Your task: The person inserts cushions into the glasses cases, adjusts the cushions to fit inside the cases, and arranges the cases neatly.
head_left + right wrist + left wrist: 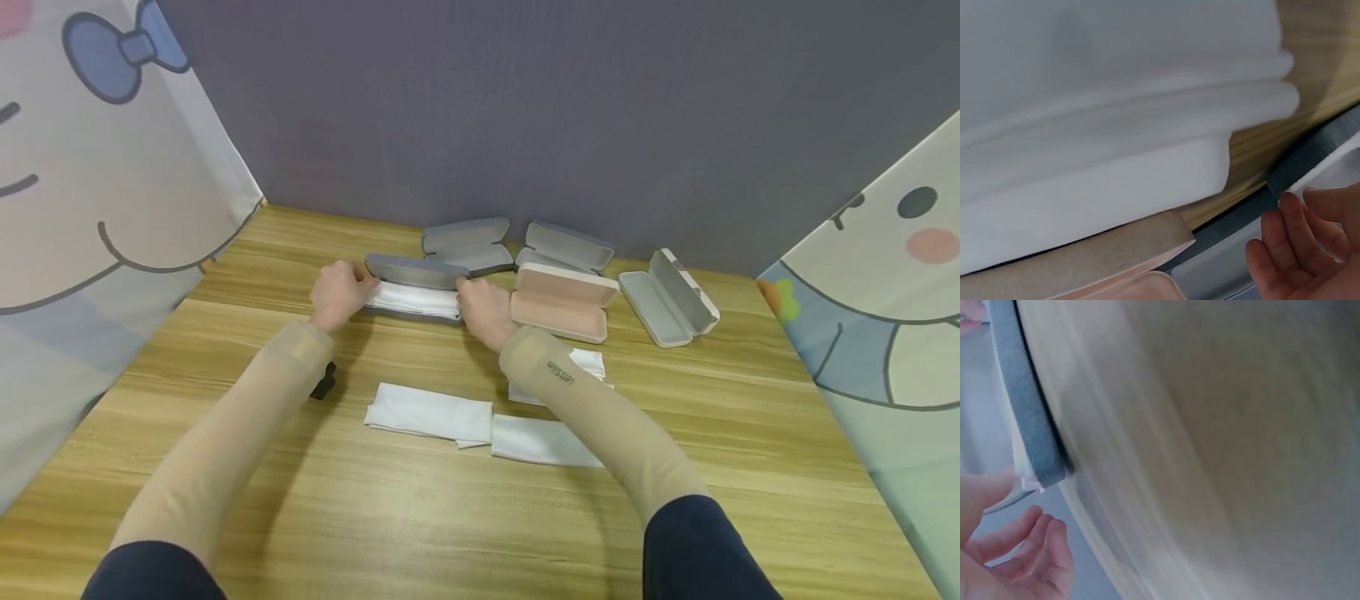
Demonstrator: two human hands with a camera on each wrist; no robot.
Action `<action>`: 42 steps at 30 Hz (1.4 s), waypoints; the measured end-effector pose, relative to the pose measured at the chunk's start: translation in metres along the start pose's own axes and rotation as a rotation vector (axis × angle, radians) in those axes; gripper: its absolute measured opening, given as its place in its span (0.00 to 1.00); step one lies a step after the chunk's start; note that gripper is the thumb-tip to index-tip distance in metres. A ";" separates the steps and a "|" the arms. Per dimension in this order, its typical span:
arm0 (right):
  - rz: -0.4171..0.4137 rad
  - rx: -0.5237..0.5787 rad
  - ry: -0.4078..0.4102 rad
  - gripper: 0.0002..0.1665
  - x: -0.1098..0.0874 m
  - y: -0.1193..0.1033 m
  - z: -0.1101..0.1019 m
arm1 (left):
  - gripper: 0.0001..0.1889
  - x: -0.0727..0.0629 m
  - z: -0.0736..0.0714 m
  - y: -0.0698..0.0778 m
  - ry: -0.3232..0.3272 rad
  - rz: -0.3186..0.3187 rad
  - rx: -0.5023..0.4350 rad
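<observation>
A grey glasses case [416, 272] stands with its lid up, and a folded white cloth [416, 300] lies in its base. My left hand [340, 293] is at the case's left end, fingertips at the cloth's end. In the left wrist view the thumb of my left hand [1019, 550] is by the cloth's corner, its other fingers loosely bent beyond the case's end. At the opposite end, my right hand [486, 310] has its fingertips right at the case's corner. The right wrist view shows bent fingers of my right hand [1304, 244], thumb near the index fingertip.
Two open grey cases [468, 237] [566, 243] stand behind. An open pink-lined case [562, 304] and a grey-lined one [667, 300] stand to the right. Folded white cloths [431, 412] [543, 439] [588, 362] lie nearer. A small black object [324, 382] sits beside my left forearm.
</observation>
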State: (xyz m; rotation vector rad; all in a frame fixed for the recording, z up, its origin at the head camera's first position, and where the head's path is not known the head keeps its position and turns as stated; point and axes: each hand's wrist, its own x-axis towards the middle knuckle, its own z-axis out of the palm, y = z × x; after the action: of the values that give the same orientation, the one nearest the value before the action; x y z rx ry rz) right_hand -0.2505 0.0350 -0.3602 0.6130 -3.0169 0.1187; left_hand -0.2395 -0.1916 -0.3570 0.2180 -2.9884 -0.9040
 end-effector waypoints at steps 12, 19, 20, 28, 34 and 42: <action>0.193 0.512 -0.154 0.38 -0.002 0.012 -0.019 | 0.43 0.002 -0.017 -0.003 -0.281 -0.088 -0.328; 0.377 0.830 -0.316 0.46 0.002 0.009 -0.023 | 0.45 0.005 -0.011 -0.001 -0.358 -0.149 -0.402; 0.401 0.870 -0.338 0.46 0.003 0.009 -0.022 | 0.45 0.005 -0.011 0.000 -0.367 -0.149 -0.398; 0.483 1.027 -0.382 0.43 0.007 0.006 -0.017 | 0.42 0.005 -0.008 0.004 -0.386 -0.132 -0.378; 0.486 1.064 -0.377 0.41 0.010 0.006 -0.018 | 0.42 0.004 -0.011 0.004 -0.404 -0.108 -0.407; 0.497 1.127 -0.444 0.38 0.010 0.006 -0.023 | 0.41 0.003 -0.021 0.003 -0.495 -0.034 -0.402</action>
State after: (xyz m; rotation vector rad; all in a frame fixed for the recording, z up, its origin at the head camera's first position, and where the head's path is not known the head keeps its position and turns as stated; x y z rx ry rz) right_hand -0.2610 0.0383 -0.3366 -0.1748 -3.1547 1.9878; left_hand -0.2422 -0.2012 -0.3384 0.0393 -3.1175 -1.7598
